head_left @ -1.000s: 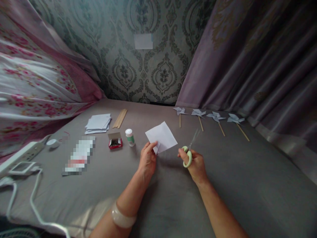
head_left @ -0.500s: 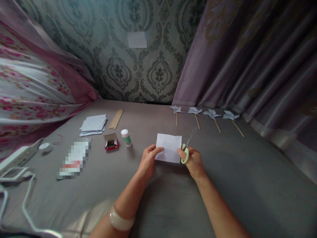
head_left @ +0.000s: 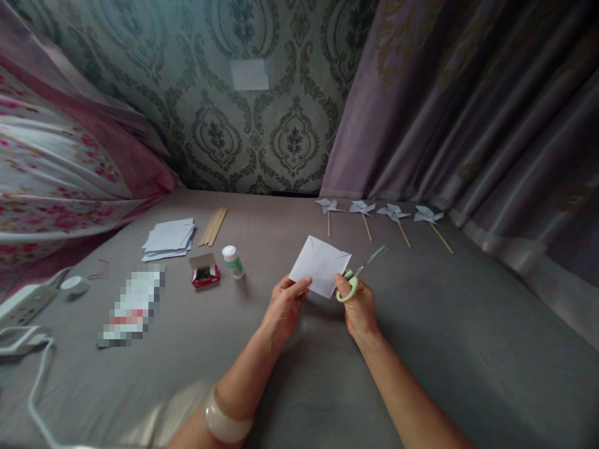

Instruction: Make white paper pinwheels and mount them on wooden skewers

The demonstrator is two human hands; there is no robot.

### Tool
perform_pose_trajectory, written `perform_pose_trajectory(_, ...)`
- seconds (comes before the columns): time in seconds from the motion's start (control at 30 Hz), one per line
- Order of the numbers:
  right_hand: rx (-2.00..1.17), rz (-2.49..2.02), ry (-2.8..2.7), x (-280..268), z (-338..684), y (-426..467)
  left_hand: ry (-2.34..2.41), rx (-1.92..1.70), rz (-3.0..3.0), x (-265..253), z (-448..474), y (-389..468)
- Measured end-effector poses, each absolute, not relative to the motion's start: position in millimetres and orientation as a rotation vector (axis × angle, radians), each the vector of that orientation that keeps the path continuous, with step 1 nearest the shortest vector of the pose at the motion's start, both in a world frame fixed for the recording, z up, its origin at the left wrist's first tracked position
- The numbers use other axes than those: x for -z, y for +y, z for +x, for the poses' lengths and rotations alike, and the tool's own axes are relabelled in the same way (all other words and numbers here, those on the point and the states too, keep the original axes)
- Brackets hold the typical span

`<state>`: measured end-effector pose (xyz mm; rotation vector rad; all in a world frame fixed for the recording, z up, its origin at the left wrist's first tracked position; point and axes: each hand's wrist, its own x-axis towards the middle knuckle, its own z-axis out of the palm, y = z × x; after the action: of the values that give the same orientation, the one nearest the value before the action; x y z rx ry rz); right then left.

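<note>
A white square sheet of paper [head_left: 322,265] is held up in front of me, turned at an angle, with short slits at two of its corners. My left hand [head_left: 286,302] pinches its lower left edge, thumb on top. Around the light green handles of a pair of scissors [head_left: 349,288] my right hand [head_left: 362,307] is closed, its thumb tip close to the paper's right edge. The scissor blades point up and to the right, away from the sheet. Whether the right fingers also grip the paper is hidden.
Several paper pinwheels [head_left: 395,213] on sticks lie at the back right. To the left are a paper stack [head_left: 168,238], wooden sticks [head_left: 213,227], a white bottle [head_left: 233,262], an open red box [head_left: 204,274], a blurred packet [head_left: 133,305] and a power strip [head_left: 25,305].
The paper has turned clockwise in my hands, from square-on to tilted. The scissors have swung further to the right with my right hand. The view has shifted slightly.
</note>
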<state>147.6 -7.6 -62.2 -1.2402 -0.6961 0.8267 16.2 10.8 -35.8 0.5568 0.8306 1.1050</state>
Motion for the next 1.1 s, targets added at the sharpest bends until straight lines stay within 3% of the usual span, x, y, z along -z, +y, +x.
perform_pose_trajectory(0.53, -0.795, -1.323, -0.741, 58.4, 145.5, -11.1, 0.863, -1.176, 0.7, 46.1, 23.0, 5.9)
perform_pose_trajectory(0.8, -1.133, -1.516, -1.302, 33.3, 146.5, -24.0, 0.838, -1.348, 0.49, 25.0, -0.2, 21.7)
perform_pose_trajectory(1.1, -1.239, -1.466, -1.644, 32.0, 139.7, -33.4, 0.804, -1.351, 0.445, 23.3, -0.8, 21.0)
